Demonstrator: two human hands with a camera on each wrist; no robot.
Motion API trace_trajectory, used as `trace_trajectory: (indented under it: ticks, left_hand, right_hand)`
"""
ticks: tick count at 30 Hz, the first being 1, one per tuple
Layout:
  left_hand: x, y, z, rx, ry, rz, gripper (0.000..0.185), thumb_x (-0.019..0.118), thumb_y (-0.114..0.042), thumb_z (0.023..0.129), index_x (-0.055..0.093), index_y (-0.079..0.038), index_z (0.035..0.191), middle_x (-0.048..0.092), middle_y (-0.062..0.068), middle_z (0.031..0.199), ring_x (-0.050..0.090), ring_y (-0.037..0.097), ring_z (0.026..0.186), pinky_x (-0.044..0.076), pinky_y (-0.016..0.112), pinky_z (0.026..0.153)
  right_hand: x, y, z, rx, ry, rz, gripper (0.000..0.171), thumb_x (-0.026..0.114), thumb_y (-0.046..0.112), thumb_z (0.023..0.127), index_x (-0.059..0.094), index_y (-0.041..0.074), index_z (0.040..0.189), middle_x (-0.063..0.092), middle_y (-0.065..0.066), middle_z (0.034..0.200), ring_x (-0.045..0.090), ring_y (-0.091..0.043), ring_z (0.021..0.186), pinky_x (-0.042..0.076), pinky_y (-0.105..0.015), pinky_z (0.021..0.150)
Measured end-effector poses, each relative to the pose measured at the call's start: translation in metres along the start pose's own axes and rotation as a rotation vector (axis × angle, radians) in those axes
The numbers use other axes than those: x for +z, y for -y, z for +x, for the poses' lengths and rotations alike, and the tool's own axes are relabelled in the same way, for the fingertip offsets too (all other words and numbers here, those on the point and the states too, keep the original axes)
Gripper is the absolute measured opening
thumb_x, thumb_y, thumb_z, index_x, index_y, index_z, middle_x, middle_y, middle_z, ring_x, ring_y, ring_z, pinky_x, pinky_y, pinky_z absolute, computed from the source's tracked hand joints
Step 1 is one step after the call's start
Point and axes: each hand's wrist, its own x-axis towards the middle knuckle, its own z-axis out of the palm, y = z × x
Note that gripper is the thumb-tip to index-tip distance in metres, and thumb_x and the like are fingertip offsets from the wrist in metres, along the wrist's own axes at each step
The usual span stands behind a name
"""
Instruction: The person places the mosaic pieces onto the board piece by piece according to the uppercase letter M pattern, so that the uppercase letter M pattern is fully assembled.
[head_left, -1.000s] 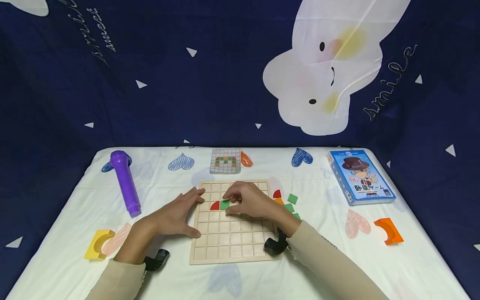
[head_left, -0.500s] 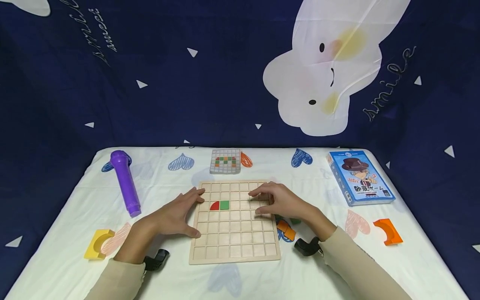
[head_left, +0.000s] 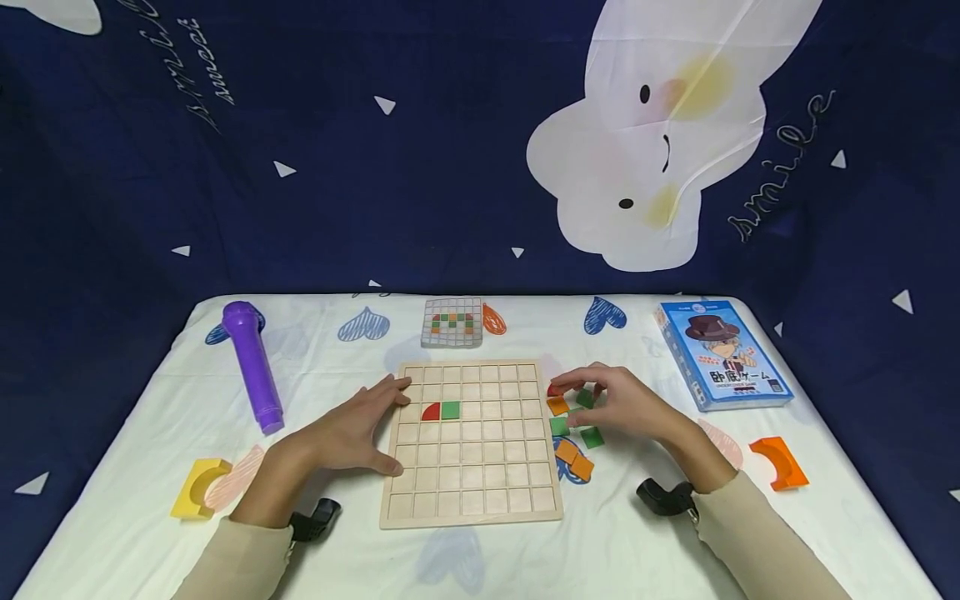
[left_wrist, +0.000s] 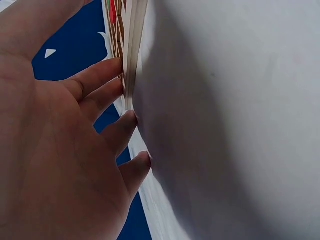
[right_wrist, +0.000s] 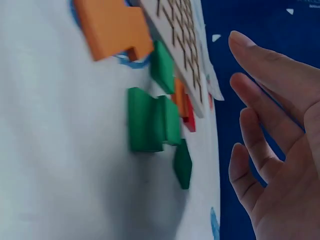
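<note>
Loose tiles (head_left: 573, 425): small green, orange and red pieces scattered on the white cloth (head_left: 637, 533) just right of the wooden grid board (head_left: 468, 487); the right wrist view shows several green squares (right_wrist: 150, 120) lying side by side, an orange piece (right_wrist: 110, 27) nearer the camera, and a red one partly hidden at the board's edge.
Right hand (head_left: 626, 404): hovers over the loose tiles, fingers spread and gently bent, palm down; the wrist view shows the fingers (right_wrist: 260, 65) apart from the pieces and holding nothing.
Left hand (head_left: 341, 433): lies flat on the cloth at the board's left edge, fingers straight; the fingertips (left_wrist: 107, 75) touch the board's rim, and the thumb lies against its side.
Board contents: a red quarter-circle (head_left: 430, 411) and a green square (head_left: 450, 409) sit side by side in neighbouring cells of the third row; the other cells show bare wood.
Pattern card (head_left: 452, 322): small gridded card beyond the board, at the far edge.
Purple cylinder (head_left: 252, 364): far left, lying on the cloth.
Yellow curved block (head_left: 197, 487): near left.
Orange curved block (head_left: 780, 461): near right.
Blue game box (head_left: 720, 354): far right.
</note>
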Motion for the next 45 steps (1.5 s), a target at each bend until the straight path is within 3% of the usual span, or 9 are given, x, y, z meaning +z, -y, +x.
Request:
trace_trajectory:
  ticks: [10, 13, 19, 27, 45]
  left_hand:
    - [0.000, 0.000, -0.001, -0.001, -0.003, 0.003, 0.087, 0.092, -0.040, 0.064, 0.052, -0.011, 0.135, 0.034, 0.011, 0.166, 0.021, 0.040, 0.159, 0.021, 0.064, 0.128]
    - [0.000, 0.000, -0.001, -0.003, -0.001, 0.001, 0.087, 0.092, -0.040, 0.064, 0.052, -0.011, 0.136, 0.034, 0.011, 0.167, 0.021, 0.040, 0.159, 0.021, 0.064, 0.128]
    - [0.000, 0.000, -0.002, -0.006, -0.002, 0.000, 0.089, 0.092, -0.039, 0.064, 0.051, -0.011, 0.138, 0.033, 0.010, 0.167, 0.021, 0.040, 0.159, 0.021, 0.063, 0.129]
    - [-0.001, -0.001, -0.001, 0.007, -0.004, 0.003, 0.086, 0.092, -0.040, 0.064, 0.052, -0.010, 0.135, 0.034, 0.011, 0.167, 0.021, 0.040, 0.159, 0.020, 0.065, 0.128]
    - [0.000, -0.001, -0.001, 0.000, -0.004, 0.000, 0.088, 0.092, -0.040, 0.064, 0.052, -0.009, 0.136, 0.033, 0.011, 0.167, 0.021, 0.040, 0.159, 0.020, 0.064, 0.128]
  right_hand:
    - [0.011, -0.011, -0.010, -0.022, -0.011, -0.013, 0.045, 0.086, 0.028, 0.081, 0.073, 0.021, 0.123, 0.076, 0.006, 0.112, 0.060, -0.013, 0.096, 0.050, -0.022, 0.077]
    - [0.013, -0.015, -0.006, -0.019, -0.018, -0.028, 0.039, 0.084, 0.026, 0.083, 0.075, 0.023, 0.121, 0.076, 0.007, 0.114, 0.059, -0.008, 0.100, 0.051, -0.020, 0.081]
    - [0.018, -0.021, 0.003, -0.053, -0.013, -0.067, 0.029, 0.082, 0.023, 0.086, 0.078, 0.021, 0.115, 0.076, 0.006, 0.120, 0.064, -0.016, 0.114, 0.053, -0.030, 0.099]
    - [0.021, -0.021, 0.009, -0.073, -0.012, -0.127, 0.023, 0.081, 0.019, 0.087, 0.081, 0.018, 0.110, 0.075, 0.001, 0.120, 0.065, -0.024, 0.117, 0.054, -0.042, 0.103]
    - [0.018, -0.013, 0.013, -0.028, 0.040, -0.077, 0.021, 0.080, 0.014, 0.087, 0.081, 0.015, 0.108, 0.072, 0.005, 0.108, 0.064, -0.013, 0.103, 0.055, -0.024, 0.093]
